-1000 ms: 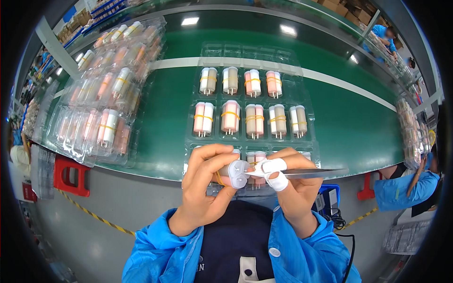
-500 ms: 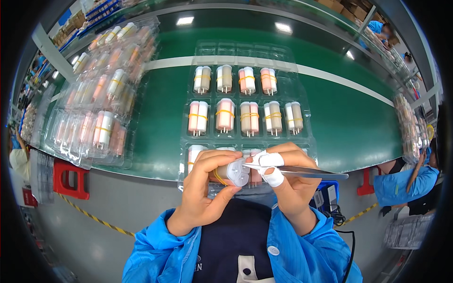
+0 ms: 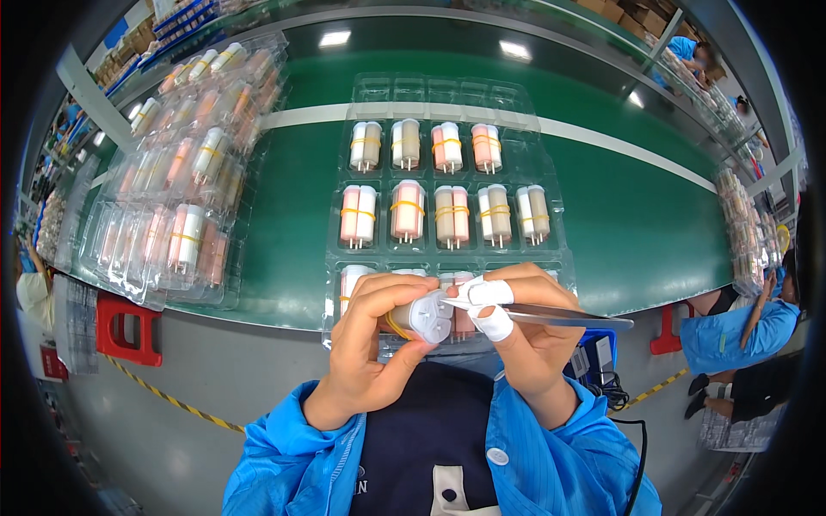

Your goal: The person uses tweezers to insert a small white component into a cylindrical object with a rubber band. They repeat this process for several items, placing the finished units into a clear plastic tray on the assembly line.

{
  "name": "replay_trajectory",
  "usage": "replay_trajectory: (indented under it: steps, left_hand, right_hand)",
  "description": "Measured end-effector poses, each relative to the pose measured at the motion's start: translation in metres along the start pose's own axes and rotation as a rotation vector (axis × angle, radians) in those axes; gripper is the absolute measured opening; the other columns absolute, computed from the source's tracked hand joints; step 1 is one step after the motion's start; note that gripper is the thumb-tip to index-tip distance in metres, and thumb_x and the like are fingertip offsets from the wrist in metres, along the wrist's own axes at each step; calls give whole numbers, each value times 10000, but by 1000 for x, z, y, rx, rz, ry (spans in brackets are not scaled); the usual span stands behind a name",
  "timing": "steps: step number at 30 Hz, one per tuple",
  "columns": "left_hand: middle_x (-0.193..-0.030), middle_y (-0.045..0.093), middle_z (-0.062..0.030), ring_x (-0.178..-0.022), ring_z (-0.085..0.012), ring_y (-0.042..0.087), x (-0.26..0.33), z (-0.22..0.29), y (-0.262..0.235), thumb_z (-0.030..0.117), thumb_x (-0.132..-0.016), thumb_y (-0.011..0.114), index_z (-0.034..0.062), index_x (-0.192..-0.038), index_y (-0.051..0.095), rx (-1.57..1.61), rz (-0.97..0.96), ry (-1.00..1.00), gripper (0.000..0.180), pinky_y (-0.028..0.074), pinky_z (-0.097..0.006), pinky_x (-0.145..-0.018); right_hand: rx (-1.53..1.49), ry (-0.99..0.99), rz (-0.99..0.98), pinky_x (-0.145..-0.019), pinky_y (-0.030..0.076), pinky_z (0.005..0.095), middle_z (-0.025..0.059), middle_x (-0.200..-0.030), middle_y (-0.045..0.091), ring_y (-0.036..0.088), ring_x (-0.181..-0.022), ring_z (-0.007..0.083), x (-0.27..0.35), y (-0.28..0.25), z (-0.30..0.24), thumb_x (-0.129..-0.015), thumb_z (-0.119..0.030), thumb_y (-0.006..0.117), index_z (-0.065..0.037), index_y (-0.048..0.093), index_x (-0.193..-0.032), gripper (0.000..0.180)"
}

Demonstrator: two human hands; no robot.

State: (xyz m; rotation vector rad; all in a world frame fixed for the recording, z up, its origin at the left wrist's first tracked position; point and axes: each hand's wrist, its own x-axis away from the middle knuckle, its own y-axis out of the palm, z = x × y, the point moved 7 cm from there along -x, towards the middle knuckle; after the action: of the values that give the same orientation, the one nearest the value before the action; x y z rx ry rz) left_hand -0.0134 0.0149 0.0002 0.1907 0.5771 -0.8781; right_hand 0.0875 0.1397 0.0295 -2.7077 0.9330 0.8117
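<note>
My left hand [image 3: 368,348] is closed round a bundle of pale plastic tubes [image 3: 430,316] with a yellow rubber band about it. The tubes' whitish end faces up toward me. In my right hand [image 3: 538,340] is a pair of metal tweezers [image 3: 568,316], pinched between thumb and forefinger, both wrapped in white tape. The tweezers' tips meet the rim of the bundle's end; whether they grip anything there is too small to tell. Beyond my hands lies a clear plastic tray [image 3: 561,228] with rows of similar banded white, pink and beige tubes, prongs toward me. My hands hide part of its nearest row.
Stacked clear trays of tubes [image 3: 185,232] stand at the left on the green tabletop [image 3: 637,232]. A blue bin [image 3: 615,334] with dark cables sits past my right forearm. Red stools [image 3: 127,329] flank the table's near edge. A co-worker in blue [image 3: 744,335] is at the far right.
The bundle's end has turned slightly in my left hand, with the tweezers still at its rim. At the far right, the co-worker's legs and shoes have come into clearer view.
</note>
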Motion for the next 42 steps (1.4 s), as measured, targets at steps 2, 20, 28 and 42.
replay_trajectory:
  steps: [2, 20, 28, 42]
  left_hand:
    - [-1159, 588, -190, -1063, -288, 544, 0, 0, 0, -9, -743, 691, -30, -1164, 512, -9, 5, 3, 457, 456, -354, -883]
    - [-1186, 523, -215, -1107, -262, 515, 2, -6, 1, -6, -793, 656, -46, -1180, 452, 83, -37, 5, 440, 431, -354, -930]
    - [-1167, 526, -224, -1101, -262, 521, 4, -6, 1, 29, -810, 664, -51, -1167, 445, 39, -32, 24, 426, 430, -364, -933]
    - [-1112, 613, -188, -980, -310, 558, -3, 12, 0, 41, -745, 709, -37, -1122, 546, -256, -79, 198, 418, 457, -370, -827]
  right_hand:
    - [0, -16, -5, -664, 518, 268, 160, -886, 671, 657, -798, 191, -1, 0, 0, -780, 16, 684, 21, 668, -954, 175]
    - [-134, 56, 78, -664, 518, 278, 157, -915, 671, 650, -797, 187, 4, 0, 8, -797, 11, 684, 19, 666, -954, 159]
    - [30, 25, -17, -654, 515, 267, 156, -863, 673, 655, -769, 183, -2, 3, 0, -793, 14, 682, 19, 668, -932, 140]
    - [185, 18, -200, -599, 502, 262, 128, -789, 656, 648, -691, 175, -17, 7, -13, -763, 38, 648, 31, 657, -882, 120]
